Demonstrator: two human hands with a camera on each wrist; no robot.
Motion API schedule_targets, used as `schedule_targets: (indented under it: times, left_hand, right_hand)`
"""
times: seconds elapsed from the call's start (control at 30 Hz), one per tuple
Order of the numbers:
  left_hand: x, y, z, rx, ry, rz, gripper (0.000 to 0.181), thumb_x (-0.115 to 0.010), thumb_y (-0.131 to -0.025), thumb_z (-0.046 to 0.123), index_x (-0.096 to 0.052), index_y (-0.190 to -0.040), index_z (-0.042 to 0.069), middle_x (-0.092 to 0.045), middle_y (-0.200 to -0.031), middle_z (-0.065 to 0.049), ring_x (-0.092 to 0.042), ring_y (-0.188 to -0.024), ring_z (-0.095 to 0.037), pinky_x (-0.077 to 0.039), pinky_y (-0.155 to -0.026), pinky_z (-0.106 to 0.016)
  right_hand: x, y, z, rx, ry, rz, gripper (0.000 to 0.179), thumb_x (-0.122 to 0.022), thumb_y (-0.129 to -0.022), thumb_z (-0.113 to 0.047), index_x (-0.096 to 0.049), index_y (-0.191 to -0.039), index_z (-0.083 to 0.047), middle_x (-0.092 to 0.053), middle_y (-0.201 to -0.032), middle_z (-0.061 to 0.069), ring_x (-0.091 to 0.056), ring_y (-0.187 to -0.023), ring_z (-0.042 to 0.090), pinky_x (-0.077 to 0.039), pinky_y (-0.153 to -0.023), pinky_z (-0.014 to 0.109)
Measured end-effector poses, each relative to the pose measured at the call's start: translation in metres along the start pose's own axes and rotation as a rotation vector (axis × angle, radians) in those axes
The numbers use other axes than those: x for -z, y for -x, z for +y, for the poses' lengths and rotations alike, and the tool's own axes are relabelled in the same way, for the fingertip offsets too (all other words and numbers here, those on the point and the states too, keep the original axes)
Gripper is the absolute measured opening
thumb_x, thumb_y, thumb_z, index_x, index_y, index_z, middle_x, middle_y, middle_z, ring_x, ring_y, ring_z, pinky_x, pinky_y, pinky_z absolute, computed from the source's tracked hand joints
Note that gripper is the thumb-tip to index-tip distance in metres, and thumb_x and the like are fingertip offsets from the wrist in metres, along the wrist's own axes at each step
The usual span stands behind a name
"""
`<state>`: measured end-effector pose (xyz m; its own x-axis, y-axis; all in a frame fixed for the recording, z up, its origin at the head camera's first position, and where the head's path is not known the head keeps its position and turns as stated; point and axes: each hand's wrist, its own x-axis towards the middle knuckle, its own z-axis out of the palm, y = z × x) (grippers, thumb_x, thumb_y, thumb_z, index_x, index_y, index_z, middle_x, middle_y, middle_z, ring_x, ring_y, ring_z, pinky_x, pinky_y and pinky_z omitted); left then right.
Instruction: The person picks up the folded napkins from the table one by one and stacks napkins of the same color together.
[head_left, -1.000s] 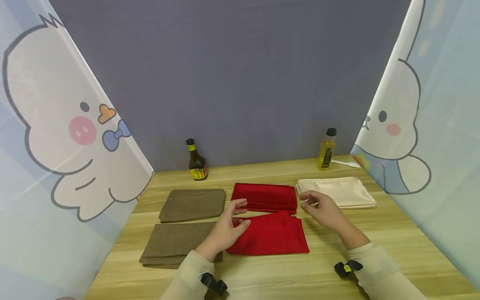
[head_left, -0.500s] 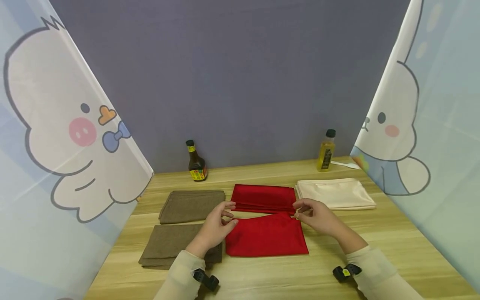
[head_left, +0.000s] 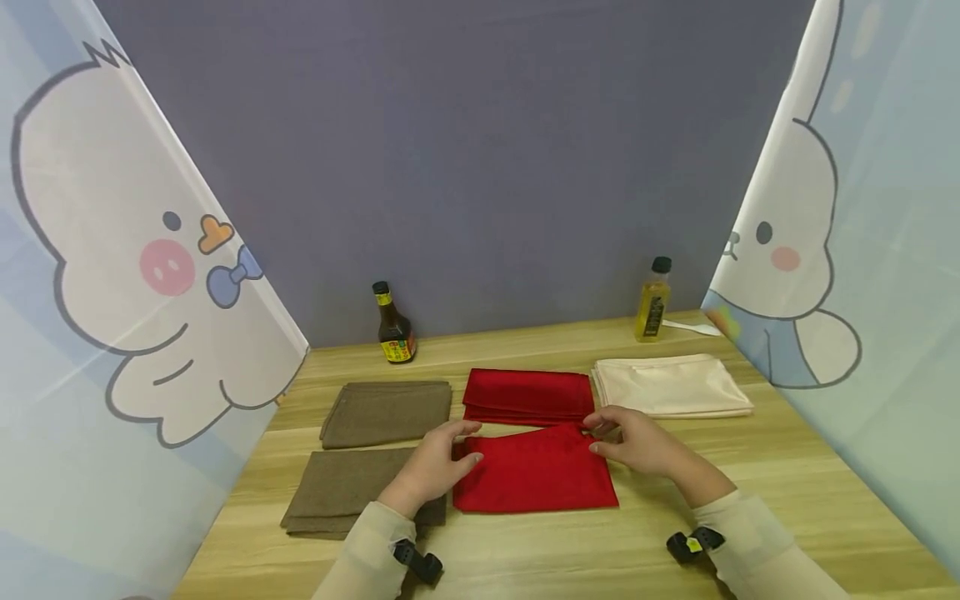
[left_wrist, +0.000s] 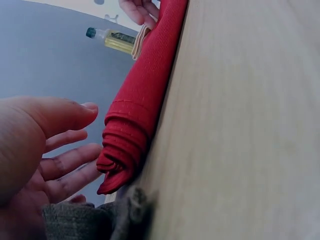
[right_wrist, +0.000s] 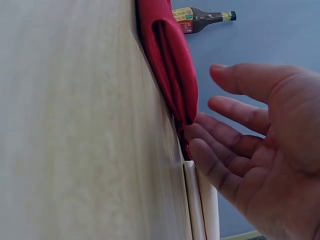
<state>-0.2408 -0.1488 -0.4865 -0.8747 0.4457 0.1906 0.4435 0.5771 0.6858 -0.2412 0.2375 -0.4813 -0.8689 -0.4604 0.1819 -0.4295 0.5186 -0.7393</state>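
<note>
In the head view, a folded red satin cloth lies near the table's front, between my hands. My left hand is at its left far corner, thumb apart from the fingers; in the left wrist view those relaxed fingers stand beside the layered end of the cloth and hold nothing. At the right far corner is my right hand, loosely bent. The right wrist view shows its fingers spread by the folded edge, without a grip; whether the fingertips touch the cloth I cannot tell.
Behind lies a second folded red cloth, with a folded cream cloth to its right. Two folded brown cloths lie at left. A dark sauce bottle, a yellow oil bottle and a white plastic utensil are along the back.
My right hand has moved left and down from beside the cream cloth to the near red cloth's corner. My left hand has shifted slightly left and lowered to the opposite corner.
</note>
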Motion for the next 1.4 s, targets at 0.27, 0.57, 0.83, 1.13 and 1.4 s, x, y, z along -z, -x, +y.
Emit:
schedule_targets:
  times: [0.27,0.57,0.83,1.13,1.4]
  left_hand:
    - [-0.001,0.001,0.002,0.042,-0.136,-0.037,0.048,-0.079,-0.095,0.021,-0.065,-0.139,0.006,-0.064,-0.138,-0.007,-0.059,-0.130,-0.029,-0.049,-0.107,-0.048]
    - [-0.004,0.002,0.005,0.074,-0.096,-0.076,0.047,-0.086,-0.088,0.013,-0.070,-0.132,0.006,-0.066,-0.134,-0.006,-0.060,-0.125,-0.027,-0.051,-0.103,-0.046]
    - [-0.007,0.001,0.004,0.084,-0.088,-0.081,0.044,-0.087,-0.088,0.013,-0.071,-0.129,0.010,-0.069,-0.123,0.001,-0.063,-0.109,-0.017,-0.054,-0.092,-0.037]
    - [-0.008,0.001,0.005,0.105,-0.087,-0.093,0.038,-0.087,-0.087,0.012,-0.073,-0.123,0.018,-0.071,-0.112,0.007,-0.064,-0.106,-0.016,-0.054,-0.091,-0.039]
    - [-0.011,0.001,0.006,0.066,-0.128,-0.081,0.035,-0.086,-0.087,0.011,-0.075,-0.119,0.020,-0.069,-0.104,0.010,-0.063,-0.098,-0.012,-0.054,-0.085,-0.035]
  right_hand:
    - [0.000,0.001,0.000,-0.031,0.032,-0.050,0.037,-0.082,-0.093,-0.016,-0.069,-0.125,-0.002,-0.070,-0.120,0.008,-0.066,-0.105,0.027,-0.058,-0.087,0.038]
    - [-0.002,0.001,0.001,-0.032,0.084,-0.062,0.041,-0.088,-0.085,-0.009,-0.070,-0.121,-0.003,-0.070,-0.116,0.005,-0.065,-0.103,0.024,-0.057,-0.088,0.036]
    - [-0.003,0.002,0.001,-0.020,0.086,-0.077,0.042,-0.089,-0.082,-0.006,-0.071,-0.120,-0.001,-0.069,-0.114,0.005,-0.063,-0.097,0.021,-0.056,-0.082,0.032]
    - [-0.004,0.003,0.002,-0.025,0.079,-0.113,0.051,-0.088,-0.083,-0.005,-0.068,-0.130,-0.001,-0.066,-0.115,0.003,-0.060,-0.096,0.017,-0.054,-0.080,0.030]
    - [-0.005,0.003,0.000,0.016,0.110,-0.131,0.038,-0.084,-0.086,-0.003,-0.076,-0.123,-0.007,-0.063,-0.105,-0.003,-0.054,-0.095,0.014,-0.050,-0.080,0.029]
